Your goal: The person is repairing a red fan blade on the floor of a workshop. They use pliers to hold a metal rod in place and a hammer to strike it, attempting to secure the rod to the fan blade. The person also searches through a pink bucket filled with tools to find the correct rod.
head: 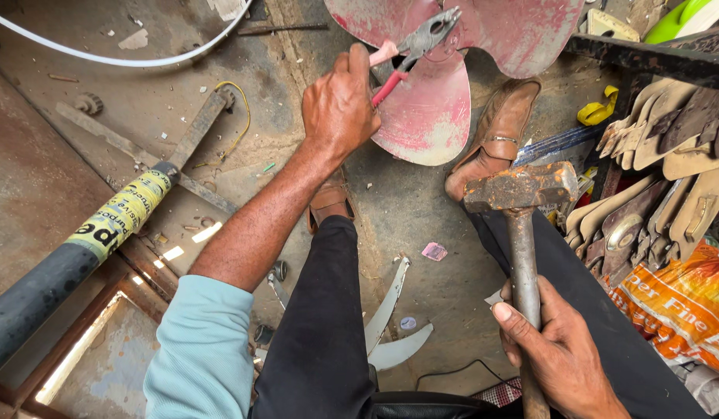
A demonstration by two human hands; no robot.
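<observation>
— Where are your hands?

— My left hand [340,105] is stretched forward, its fingers [358,62] closed tight round the pink handles of the pliers [412,48]. The plier nose sits over the hub of the faded red fan blade [429,109], which lies on the concrete floor [410,209] ahead of my knees. My right hand [557,353] is low and close to me, fingers wrapped shut about the handle of a rusty hammer [521,190], its head standing up near my right shoe [495,136].

— Any room to move?

— Some. There is bare floor between my legs and just below the blade. To the right it is tight: a dark rack [646,58] and a row of shoe soles [670,155] crowd in beside the hammer, with an orange printed bag [677,306] underneath. To the left a long black pole with a yellow label [96,240] slants across, over a flat metal bar [142,159].

— What can't you make out?

— The blade runs off the top edge, so its other lobes are cut off. My left shoe [328,198] is mostly hidden under my forearm. Pale curved blades [390,326] lie partly under my leg, and whether the plier jaws actually bite anything I cannot tell.
</observation>
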